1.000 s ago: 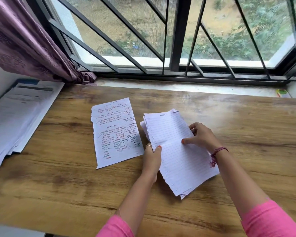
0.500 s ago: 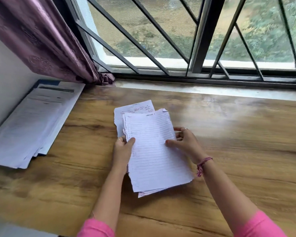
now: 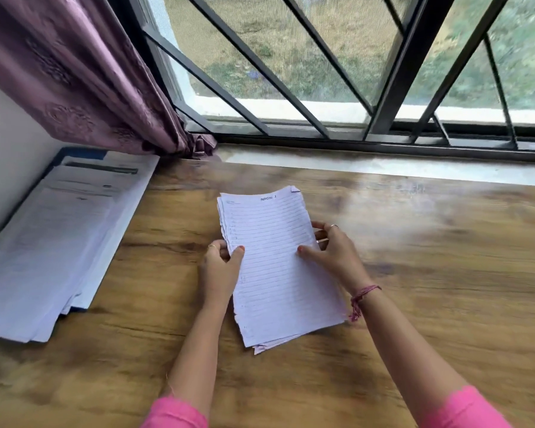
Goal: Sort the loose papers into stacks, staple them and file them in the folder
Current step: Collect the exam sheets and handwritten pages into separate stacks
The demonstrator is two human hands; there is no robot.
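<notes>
Both hands (image 3: 220, 267) (image 3: 334, 254) grip lined papers (image 3: 275, 273), heading illegible.

Both forearms reach forward from pink sleeves. The left hand (image 3: 221, 267) grips the left edge of the papers (image 3: 278, 267), thumb on top, fingers (image 3: 217, 250) curled underneath, a ring on one. The right hand (image 3: 331, 253) pinches the right edge, thumb pressed on the top sheet, fingers curled behind; it wears a ring, and a thread band circles its wrist.
</notes>
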